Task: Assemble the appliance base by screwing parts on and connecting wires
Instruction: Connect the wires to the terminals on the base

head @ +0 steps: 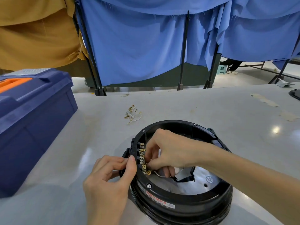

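A round black appliance base [186, 202] lies open side up on the grey table, showing a silver plate inside. Brass terminals [142, 157] line its left inner wall. My left hand [110, 181] grips the base's left rim from outside, thumb on the top edge. My right hand [168, 151] reaches inside the ring and pinches a white wire [159, 174] by its brass connector at the terminal row. A small bunch of spare white wires with brass ends [133, 113] lies on the table beyond the base.
A dark blue toolbox [32, 120] with an orange handle stands at the left of the grey table [227, 111]. Blue and tan cloth hangs on black frames behind the table. A black object [294, 94] shows at the far right edge.
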Demonstrator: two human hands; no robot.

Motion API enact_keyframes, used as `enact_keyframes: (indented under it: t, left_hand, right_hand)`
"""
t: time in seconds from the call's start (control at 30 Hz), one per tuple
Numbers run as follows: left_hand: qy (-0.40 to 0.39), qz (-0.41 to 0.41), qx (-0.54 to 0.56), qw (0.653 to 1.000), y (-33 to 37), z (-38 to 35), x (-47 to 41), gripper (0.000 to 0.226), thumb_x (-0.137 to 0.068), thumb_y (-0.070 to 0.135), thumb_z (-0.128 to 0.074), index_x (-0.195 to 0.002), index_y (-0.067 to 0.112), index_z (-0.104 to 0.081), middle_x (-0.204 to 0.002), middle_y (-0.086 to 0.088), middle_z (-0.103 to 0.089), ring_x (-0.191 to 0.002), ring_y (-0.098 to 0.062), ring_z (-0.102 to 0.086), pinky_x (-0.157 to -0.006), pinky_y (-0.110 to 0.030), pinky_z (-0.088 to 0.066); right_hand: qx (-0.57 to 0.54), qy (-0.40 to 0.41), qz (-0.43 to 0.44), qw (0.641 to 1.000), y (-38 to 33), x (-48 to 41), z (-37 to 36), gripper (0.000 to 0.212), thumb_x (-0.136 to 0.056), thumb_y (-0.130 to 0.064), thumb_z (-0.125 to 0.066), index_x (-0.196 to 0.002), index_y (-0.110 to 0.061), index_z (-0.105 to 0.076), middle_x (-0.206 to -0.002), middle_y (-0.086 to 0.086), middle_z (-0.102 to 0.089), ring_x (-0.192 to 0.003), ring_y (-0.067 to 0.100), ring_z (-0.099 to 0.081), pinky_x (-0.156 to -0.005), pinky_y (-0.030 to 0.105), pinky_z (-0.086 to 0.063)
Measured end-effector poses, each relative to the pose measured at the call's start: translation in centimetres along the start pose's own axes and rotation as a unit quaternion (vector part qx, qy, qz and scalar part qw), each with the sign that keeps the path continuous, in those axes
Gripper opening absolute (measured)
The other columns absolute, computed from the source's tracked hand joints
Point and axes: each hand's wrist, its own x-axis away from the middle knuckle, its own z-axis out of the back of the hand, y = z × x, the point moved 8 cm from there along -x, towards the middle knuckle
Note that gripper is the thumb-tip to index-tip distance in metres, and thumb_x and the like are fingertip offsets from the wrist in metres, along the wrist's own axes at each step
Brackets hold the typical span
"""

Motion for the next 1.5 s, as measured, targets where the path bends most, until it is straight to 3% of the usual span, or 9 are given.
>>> enact_keyframes:
  t: [0.13,0.5,0.9,1.07,1.17,1.33,1.5]
  left_hand:
    - [-0.002,-0.001,-0.007,1.0,-0.12,-0.1,0.12,0.024,-0.069,0.047,-0.067,-0.06,0.025,-0.068,-0.069,0.009,-0.063,-0.067,-0.015,-0.061,-0.062,-0.012,-0.05]
    - [-0.018,0.01,-0.04,0.999,-0.04,-0.08,0.28,0.022,-0.072,0.049,-0.064,-0.058,0.033,-0.068,-0.072,0.01,-0.064,-0.072,-0.018,-0.062,-0.065,-0.027,-0.054]
    - [-0.028,0.028,-0.037,0.999,-0.08,-0.12,0.38,0.02,-0.074,0.046,-0.064,-0.064,0.03,-0.069,-0.072,0.011,-0.064,-0.072,-0.014,-0.061,-0.065,-0.012,-0.049]
    - [-0.029,0.025,-0.055,0.998,0.01,-0.08,0.41,0.021,-0.077,0.033,-0.07,-0.057,0.031,-0.066,-0.071,0.011,-0.063,-0.073,-0.016,-0.063,-0.066,-0.014,-0.049]
    - [-0.03,0.025,-0.053,0.998,0.19,-0.02,0.39,0.022,-0.076,0.041,-0.068,-0.057,0.031,-0.065,-0.071,0.011,-0.064,-0.074,-0.015,-0.063,-0.067,-0.015,-0.05]
    - [-0.032,0.025,-0.069,0.997,0.15,0.0,0.41,0.022,-0.078,0.033,-0.069,-0.057,0.029,-0.065,-0.071,0.011,-0.064,-0.076,-0.017,-0.064,-0.068,-0.024,-0.053]
    - [-0.033,0.02,-0.068,0.997,0.3,0.08,0.4,0.023,-0.078,0.04,-0.067,-0.059,0.026,-0.067,-0.071,0.011,-0.064,-0.076,-0.019,-0.063,-0.069,-0.033,-0.054]
  right_hand:
    - [-0.036,0.008,0.005,0.999,0.35,-0.22,-0.02,0.006,-0.085,0.004,-0.064,-0.086,0.008,-0.068,-0.07,0.025,-0.07,-0.048,0.017,-0.066,-0.056,0.026,-0.057]
    - [-0.012,0.034,0.004,0.999,0.09,-0.13,0.15,0.005,-0.086,0.003,-0.063,-0.086,0.005,-0.068,-0.064,0.021,-0.07,-0.053,0.024,-0.071,-0.061,0.032,-0.061]
    - [-0.055,0.025,-0.012,0.998,0.72,-0.01,-0.11,0.007,-0.085,0.005,-0.061,-0.084,0.004,-0.068,-0.062,0.016,-0.071,-0.052,0.021,-0.07,-0.057,0.024,-0.058]
    - [-0.052,0.03,-0.008,0.998,0.71,0.13,-0.07,0.007,-0.086,0.002,-0.062,-0.082,-0.001,-0.068,-0.061,0.014,-0.071,-0.052,0.02,-0.071,-0.055,0.016,-0.051]
    - [-0.052,0.031,-0.006,0.998,0.69,0.19,0.0,0.007,-0.086,0.0,-0.063,-0.082,-0.002,-0.069,-0.061,0.014,-0.071,-0.053,0.021,-0.071,-0.054,0.013,-0.049]
    - [-0.054,0.03,-0.009,0.998,0.84,0.1,0.05,0.006,-0.088,-0.002,-0.065,-0.083,-0.003,-0.069,-0.062,0.014,-0.072,-0.056,0.023,-0.072,-0.055,0.013,-0.05]
    - [-0.057,0.028,-0.014,0.998,1.02,0.08,0.0,0.005,-0.088,-0.004,-0.066,-0.084,-0.005,-0.069,-0.063,0.013,-0.072,-0.056,0.022,-0.072,-0.056,0.014,-0.05]
